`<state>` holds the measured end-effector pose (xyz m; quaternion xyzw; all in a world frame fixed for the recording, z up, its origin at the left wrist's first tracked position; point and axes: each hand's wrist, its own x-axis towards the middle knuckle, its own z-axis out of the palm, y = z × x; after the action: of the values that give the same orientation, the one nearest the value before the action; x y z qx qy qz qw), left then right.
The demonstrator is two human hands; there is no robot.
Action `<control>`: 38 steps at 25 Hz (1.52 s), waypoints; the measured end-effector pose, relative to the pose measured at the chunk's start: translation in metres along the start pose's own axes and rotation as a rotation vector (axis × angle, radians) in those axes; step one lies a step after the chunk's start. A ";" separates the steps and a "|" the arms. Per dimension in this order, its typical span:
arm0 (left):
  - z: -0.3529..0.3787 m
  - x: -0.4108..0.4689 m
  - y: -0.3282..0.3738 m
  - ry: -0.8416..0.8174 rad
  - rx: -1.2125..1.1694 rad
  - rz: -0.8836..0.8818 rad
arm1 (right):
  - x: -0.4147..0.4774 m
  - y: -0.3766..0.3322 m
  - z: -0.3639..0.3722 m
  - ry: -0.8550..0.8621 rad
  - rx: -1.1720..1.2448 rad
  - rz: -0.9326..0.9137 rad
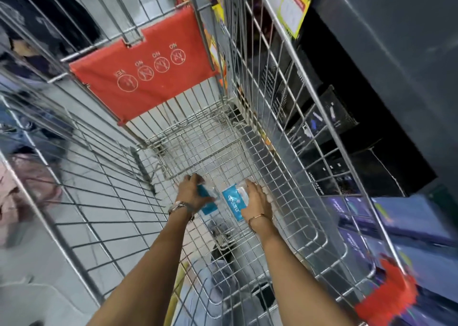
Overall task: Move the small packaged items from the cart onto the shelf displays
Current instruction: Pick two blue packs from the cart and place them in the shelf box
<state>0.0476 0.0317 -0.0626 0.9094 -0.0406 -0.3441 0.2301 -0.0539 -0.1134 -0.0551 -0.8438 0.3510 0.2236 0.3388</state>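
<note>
Pickup step, both arms reaching deep into the wire cart [292, 117], hands down at its floor near the middle. Left hand [190, 193] curled over 1 blue-and-clear packet [207, 203], fingers wrapped on its top edge; looks like a grip but frame is blurred, can't tell if it's lifted off the mesh. Right hand [256, 199] cupped along the right edge of a 2nd packet [234, 201], white print on its blue card, fingers bent around the side, thumb hidden. The 2 packets sit just beside each other, almost touching. Rest of the cart floor looks bare, so these may be the last 2 items. Red child-seat flap [146, 73] at the cart's far end, out of the way. Dark shelving [347, 132] with boxed goods runs past the cart's right wall. Next move, my guess: firm up both grips, lift straight up clear of the tall right wall, then swing right toward the shelves.
</note>
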 end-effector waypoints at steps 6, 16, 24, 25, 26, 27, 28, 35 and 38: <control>-0.006 -0.020 0.017 0.204 0.075 0.257 | -0.002 0.020 0.002 0.124 0.521 0.292; 0.032 -0.032 -0.002 0.019 0.370 0.288 | -0.014 0.028 0.001 0.271 0.361 0.282; 0.036 -0.030 -0.013 -0.144 0.514 0.229 | -0.019 0.011 -0.003 0.235 -0.281 -0.226; 0.037 -0.031 -0.014 -0.157 0.513 0.221 | -0.021 0.014 0.001 0.182 -0.310 -0.212; 0.036 -0.031 -0.014 -0.167 0.511 0.219 | -0.022 0.019 0.002 0.175 -0.296 -0.165; 0.035 -0.031 -0.013 -0.169 0.504 0.220 | -0.021 0.023 0.001 0.206 -0.264 -0.101; 0.035 -0.031 -0.013 -0.166 0.485 0.219 | -0.019 0.027 -0.002 0.237 -0.232 -0.030; 0.050 -0.036 -0.003 -0.154 0.389 0.165 | -0.015 0.024 -0.009 0.254 0.056 0.228; 0.046 -0.034 0.003 -0.068 0.383 0.188 | -0.013 0.015 -0.015 0.255 0.272 0.358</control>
<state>-0.0082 0.0192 -0.0709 0.9166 -0.1978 -0.3375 0.0829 -0.0709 -0.1262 -0.0435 -0.7361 0.5617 0.1225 0.3574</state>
